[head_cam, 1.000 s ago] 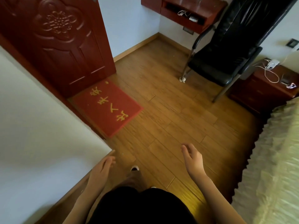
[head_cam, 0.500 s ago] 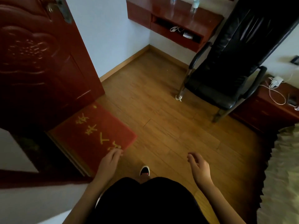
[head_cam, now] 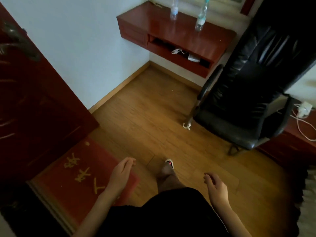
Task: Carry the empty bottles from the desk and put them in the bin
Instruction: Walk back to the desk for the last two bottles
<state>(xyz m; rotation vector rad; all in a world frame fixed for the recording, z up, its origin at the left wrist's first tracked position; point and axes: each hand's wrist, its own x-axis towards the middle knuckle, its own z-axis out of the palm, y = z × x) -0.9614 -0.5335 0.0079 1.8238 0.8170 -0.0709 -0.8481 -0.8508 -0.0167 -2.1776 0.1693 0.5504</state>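
Note:
Two clear plastic bottles stand upright on the red-brown wall desk [head_cam: 213, 41] at the top of the view: the left bottle [head_cam: 174, 10] near the back, the right bottle [head_cam: 201, 17] closer to the front edge. My left hand [head_cam: 121, 173] hangs low over the edge of the red mat, fingers loosely apart, holding nothing. My right hand [head_cam: 215, 187] hangs over the wooden floor, fingers slightly curled, also holding nothing. Both hands are far from the desk. No bin is in view.
A black leather chair [head_cam: 248, 103] stands right of the desk. A dark red door [head_cam: 34, 103] is open at the left, with a red mat [head_cam: 71, 175] below it. A nightstand [head_cam: 294, 144] with white cables is at the right; a bed edge [head_cam: 310, 194] shows at far right.
I have walked further into the room; the desk and both bottles have come into fuller view and the chair looks closer. Both hands stay low and hold nothing.

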